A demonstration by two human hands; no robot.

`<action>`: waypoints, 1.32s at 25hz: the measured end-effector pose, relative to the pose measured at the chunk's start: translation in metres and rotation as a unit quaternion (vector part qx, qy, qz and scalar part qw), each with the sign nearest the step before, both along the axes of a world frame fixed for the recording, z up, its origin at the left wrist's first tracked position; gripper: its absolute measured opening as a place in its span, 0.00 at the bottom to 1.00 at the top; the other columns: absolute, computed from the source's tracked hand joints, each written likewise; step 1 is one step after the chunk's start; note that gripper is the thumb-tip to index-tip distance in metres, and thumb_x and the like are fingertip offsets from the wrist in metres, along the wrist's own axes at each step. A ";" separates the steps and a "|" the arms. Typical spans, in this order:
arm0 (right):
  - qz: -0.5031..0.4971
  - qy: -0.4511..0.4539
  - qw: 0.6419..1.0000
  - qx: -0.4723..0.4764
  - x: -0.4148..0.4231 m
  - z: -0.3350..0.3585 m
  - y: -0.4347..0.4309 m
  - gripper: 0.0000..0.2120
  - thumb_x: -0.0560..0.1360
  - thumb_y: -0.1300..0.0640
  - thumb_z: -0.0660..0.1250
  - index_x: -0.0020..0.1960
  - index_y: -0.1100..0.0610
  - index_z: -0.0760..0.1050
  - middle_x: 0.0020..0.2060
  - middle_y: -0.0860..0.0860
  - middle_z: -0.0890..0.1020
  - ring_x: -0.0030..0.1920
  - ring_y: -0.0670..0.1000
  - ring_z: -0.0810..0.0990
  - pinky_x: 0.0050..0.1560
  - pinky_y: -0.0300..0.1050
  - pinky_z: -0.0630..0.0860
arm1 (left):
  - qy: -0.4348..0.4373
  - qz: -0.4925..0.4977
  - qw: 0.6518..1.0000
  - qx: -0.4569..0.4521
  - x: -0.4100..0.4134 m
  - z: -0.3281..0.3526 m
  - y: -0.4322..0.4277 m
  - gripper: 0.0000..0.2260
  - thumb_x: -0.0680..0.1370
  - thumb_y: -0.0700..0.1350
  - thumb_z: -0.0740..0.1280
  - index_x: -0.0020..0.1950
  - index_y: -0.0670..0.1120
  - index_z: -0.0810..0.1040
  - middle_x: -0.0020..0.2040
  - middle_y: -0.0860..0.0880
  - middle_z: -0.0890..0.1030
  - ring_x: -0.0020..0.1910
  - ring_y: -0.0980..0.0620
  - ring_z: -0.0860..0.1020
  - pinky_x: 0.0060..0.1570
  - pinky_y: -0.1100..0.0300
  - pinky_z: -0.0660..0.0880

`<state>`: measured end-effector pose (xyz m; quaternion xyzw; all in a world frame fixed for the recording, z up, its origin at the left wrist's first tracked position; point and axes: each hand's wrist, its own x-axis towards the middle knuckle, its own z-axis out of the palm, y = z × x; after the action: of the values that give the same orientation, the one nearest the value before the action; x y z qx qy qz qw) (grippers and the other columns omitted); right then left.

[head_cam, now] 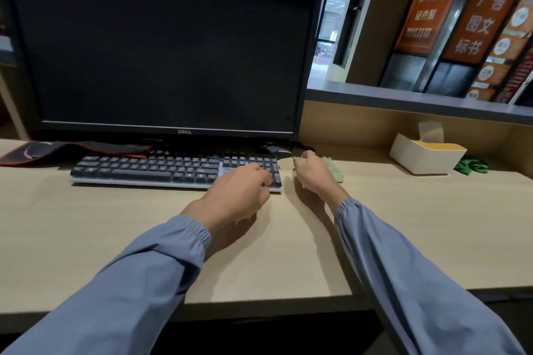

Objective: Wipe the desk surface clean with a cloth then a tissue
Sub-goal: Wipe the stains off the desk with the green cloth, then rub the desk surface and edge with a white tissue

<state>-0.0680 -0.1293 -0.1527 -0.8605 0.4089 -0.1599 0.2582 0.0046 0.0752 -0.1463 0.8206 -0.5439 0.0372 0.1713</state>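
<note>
The light wooden desk (403,225) fills the lower half of the view. My left hand (239,193) grips the right end of the dark keyboard (144,167), fingers curled over its numeric keys. Just right of the keyboard, my right hand (313,173) holds a pale green cloth (331,168) against the desk, with most of the cloth hidden behind the hand. At the back right stands a white tissue box (424,157) with a tissue sticking up from its yellow top.
A large black monitor (161,46) stands behind the keyboard. A red-and-black mouse pad (57,150) lies at the back left and a dark mouse (274,150) sits behind the keyboard's right end. A crumpled green item (471,166) lies right of the tissue box. A wooden partition runs along the back.
</note>
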 end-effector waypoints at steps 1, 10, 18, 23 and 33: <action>0.022 -0.036 0.999 -0.005 -0.007 0.000 0.015 0.22 0.81 0.50 0.56 0.72 0.57 0.69 0.65 0.57 0.78 0.59 0.59 0.80 0.59 0.52 0.77 | 0.004 0.007 1.000 -0.009 0.002 0.000 0.009 0.13 0.84 0.50 0.59 0.64 0.52 0.79 0.61 0.52 0.77 0.57 0.49 0.78 0.54 0.48 0.77; 0.161 -0.178 0.971 0.023 -0.008 0.010 0.149 0.14 0.81 0.49 0.61 0.64 0.51 0.77 0.57 0.46 0.82 0.57 0.46 0.79 0.61 0.51 0.78 | 0.028 0.112 0.992 -0.057 0.032 -0.009 0.115 0.15 0.84 0.51 0.62 0.70 0.53 0.77 0.67 0.53 0.77 0.64 0.51 0.77 0.64 0.48 0.76; 0.283 -0.184 0.940 0.053 0.050 0.004 0.282 0.11 0.82 0.49 0.62 0.59 0.51 0.78 0.53 0.44 0.82 0.53 0.44 0.79 0.55 0.44 0.77 | 0.059 0.230 0.966 -0.103 0.064 -0.020 0.259 0.11 0.84 0.52 0.65 0.65 0.55 0.79 0.62 0.56 0.79 0.54 0.57 0.78 0.58 0.52 0.79; 0.335 -0.171 0.922 0.090 0.096 0.002 0.364 0.12 0.81 0.50 0.62 0.61 0.52 0.78 0.55 0.46 0.82 0.54 0.46 0.79 0.57 0.47 0.77 | 0.045 0.296 0.949 -0.097 0.088 -0.019 0.343 0.11 0.83 0.51 0.64 0.65 0.53 0.79 0.62 0.54 0.79 0.55 0.55 0.78 0.61 0.51 0.78; 0.437 -0.130 0.880 0.133 0.182 0.002 0.490 0.16 0.81 0.51 0.65 0.67 0.53 0.74 0.61 0.49 0.80 0.59 0.48 0.78 0.64 0.49 0.76 | 0.104 0.432 0.852 -0.276 0.137 -0.035 0.466 0.05 0.81 0.45 0.67 0.54 0.48 0.82 0.53 0.48 0.83 0.49 0.50 0.80 0.51 0.55 0.74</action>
<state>0.1143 0.3611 -0.1507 -0.8810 -0.0282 -0.0852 0.4646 0.1414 0.5412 -0.1808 0.8908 -0.0808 0.1707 0.4132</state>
